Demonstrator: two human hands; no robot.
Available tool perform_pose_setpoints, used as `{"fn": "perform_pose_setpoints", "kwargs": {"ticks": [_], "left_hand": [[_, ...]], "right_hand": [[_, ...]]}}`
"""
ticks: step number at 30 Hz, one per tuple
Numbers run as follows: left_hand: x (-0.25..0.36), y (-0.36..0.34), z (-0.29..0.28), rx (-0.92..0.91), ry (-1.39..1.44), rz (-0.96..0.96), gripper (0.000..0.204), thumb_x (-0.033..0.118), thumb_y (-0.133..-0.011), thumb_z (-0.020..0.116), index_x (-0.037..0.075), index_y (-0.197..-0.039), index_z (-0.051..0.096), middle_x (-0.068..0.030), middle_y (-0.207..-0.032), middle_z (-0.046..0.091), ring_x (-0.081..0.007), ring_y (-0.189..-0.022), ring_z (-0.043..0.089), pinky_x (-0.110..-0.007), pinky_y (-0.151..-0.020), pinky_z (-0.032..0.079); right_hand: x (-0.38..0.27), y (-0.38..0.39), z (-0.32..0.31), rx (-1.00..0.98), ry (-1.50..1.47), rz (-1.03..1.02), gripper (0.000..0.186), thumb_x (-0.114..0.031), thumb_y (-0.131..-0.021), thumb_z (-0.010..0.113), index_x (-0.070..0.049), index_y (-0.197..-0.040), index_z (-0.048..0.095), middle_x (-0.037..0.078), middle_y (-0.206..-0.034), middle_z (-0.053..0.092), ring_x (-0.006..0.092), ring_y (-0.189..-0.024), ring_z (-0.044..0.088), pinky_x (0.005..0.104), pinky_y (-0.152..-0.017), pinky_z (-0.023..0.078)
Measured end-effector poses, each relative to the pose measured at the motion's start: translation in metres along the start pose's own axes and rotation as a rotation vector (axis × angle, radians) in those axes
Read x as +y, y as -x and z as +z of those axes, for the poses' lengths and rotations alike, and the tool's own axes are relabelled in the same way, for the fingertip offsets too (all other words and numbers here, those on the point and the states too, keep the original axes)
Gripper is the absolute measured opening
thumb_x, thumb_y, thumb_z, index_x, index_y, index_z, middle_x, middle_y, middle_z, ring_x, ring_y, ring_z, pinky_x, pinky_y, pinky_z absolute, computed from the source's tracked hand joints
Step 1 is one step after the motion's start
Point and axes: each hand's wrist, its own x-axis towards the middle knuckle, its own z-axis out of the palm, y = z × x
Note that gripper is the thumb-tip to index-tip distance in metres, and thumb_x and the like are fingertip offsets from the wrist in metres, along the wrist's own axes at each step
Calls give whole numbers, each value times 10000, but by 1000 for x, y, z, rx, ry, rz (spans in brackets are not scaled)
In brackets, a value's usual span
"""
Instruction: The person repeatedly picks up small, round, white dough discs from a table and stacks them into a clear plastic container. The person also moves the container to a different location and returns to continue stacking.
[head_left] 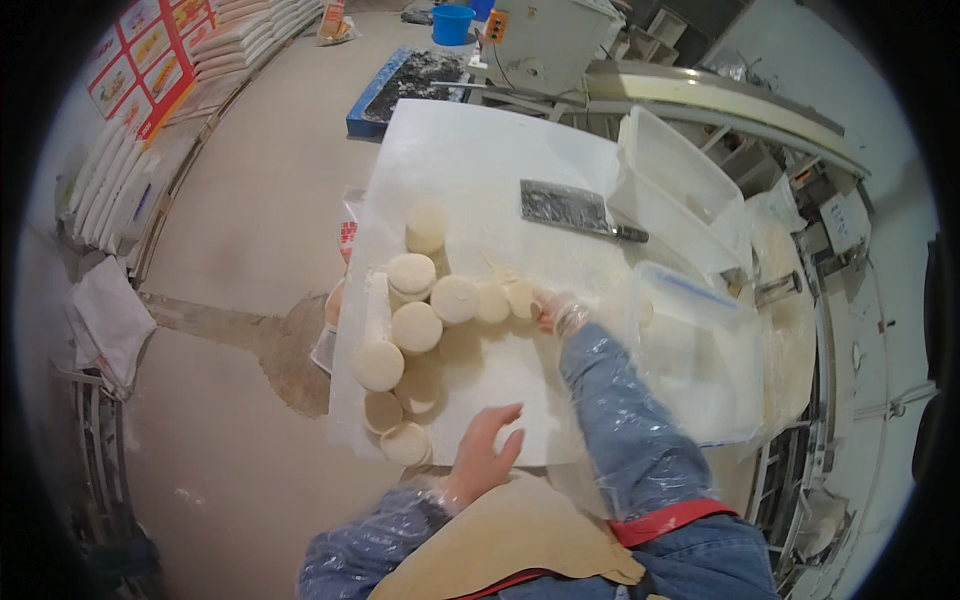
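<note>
Pale discs crowd the table, with the near edge close by

My right hand [545, 312] is at the pale disc [521, 297] on the right end of a bent chain of pale discs, out on the white table [500, 140]. My fingers touch its right side, but I cannot tell whether they are clamped on it or only resting there. My left hand [487, 455] is over the near edge with thumb and fingers apart, holding nothing.

The discs sit so close that a push leftward from my right hand could shove this one into its neighbour and upset the run; some look piled or overlapping, though I cannot tell how many deep. If they are as soft as they look, a hard pinch could dent the rim. The nearest disc [405, 442] lies right by the table's near edge, so a careless sweep of my left hand or its sleeve [375, 535] could send it to the floor [220, 470]. On the other side, my plastic-covered right sleeve [622, 400] runs just beside the translucent container [705, 390] and might snag its rim. Reaching far forward, I could also knock the cleaver [565, 207], whose handle points toward the white bin [680, 185]
</note>
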Motion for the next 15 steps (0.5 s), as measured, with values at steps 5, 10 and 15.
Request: {"fn": "perform_pose_setpoints", "kwargs": {"ticks": [5, 10, 15], "left_hand": [[-16, 19, -33, 17, 67, -133, 265, 74, -831, 551, 17, -1090, 550, -111, -991, 577, -201, -911, 571, -301, -818, 446], [-23, 20, -38, 6, 49, -127, 219, 67, -833, 545, 15, -1044, 572, -110, -963, 587, -198, -865, 584, -297, -779, 461], [-25, 18, -32, -45, 47, -172, 201, 61, -832, 546, 17, -1025, 581, -105, -936, 595, -189, -826, 592, -286, -748, 468]], "right_hand": [[54, -15, 23, 108, -362, 116, 433, -389, -723, 685, -2, -907, 623, 101, -884, 624, 207, -668, 573, 331, -633, 456], [36, 25, 15, 338, -499, 35, 345, -248, -758, 691, 3, -982, 615, 70, -859, 623, 146, -712, 549, 271, -607, 446], [11, 43, 45, 17, -705, -260, 375, -228, -787, 664, 31, -1048, 590, 74, -985, 622, 177, -886, 587, 297, -783, 460]]}}
